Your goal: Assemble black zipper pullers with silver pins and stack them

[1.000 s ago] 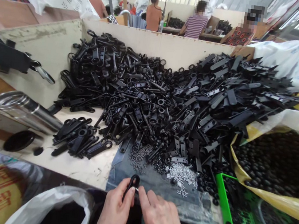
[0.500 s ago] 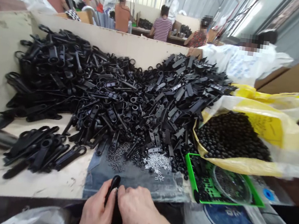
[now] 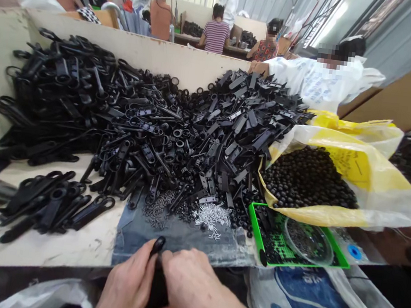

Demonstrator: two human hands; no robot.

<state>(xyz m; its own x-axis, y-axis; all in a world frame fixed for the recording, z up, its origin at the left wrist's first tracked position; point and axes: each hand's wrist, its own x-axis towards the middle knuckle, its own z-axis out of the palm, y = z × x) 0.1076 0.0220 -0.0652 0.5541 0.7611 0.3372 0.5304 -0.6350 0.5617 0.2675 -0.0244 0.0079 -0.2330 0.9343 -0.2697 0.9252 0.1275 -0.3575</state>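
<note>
At the table's front edge, my left hand [image 3: 130, 283] is closed around a black plastic part [image 3: 158, 245] whose rounded end sticks up past the thumb. My right hand [image 3: 191, 281] is curled right beside it, knuckles up; its fingertips are hidden, so what they pinch cannot be seen. Just beyond both hands lies a dark blue cloth [image 3: 174, 243]. On its far side are silver pins [image 3: 212, 216] and a patch of small dark grey screws or pins [image 3: 158, 208].
A large heap of black plastic parts [image 3: 150, 116] fills the table. Several black handles [image 3: 53, 202] lie at left. To the right are a green tray [image 3: 256, 231] with a clear bowl [image 3: 307, 243] and a yellow-white bag [image 3: 385, 198] of black balls. Co-workers sit beyond.
The view has shifted slightly, so the table contents appear further left and a little higher. Both hands stay together, and the black part's end now tilts more to the right.
</note>
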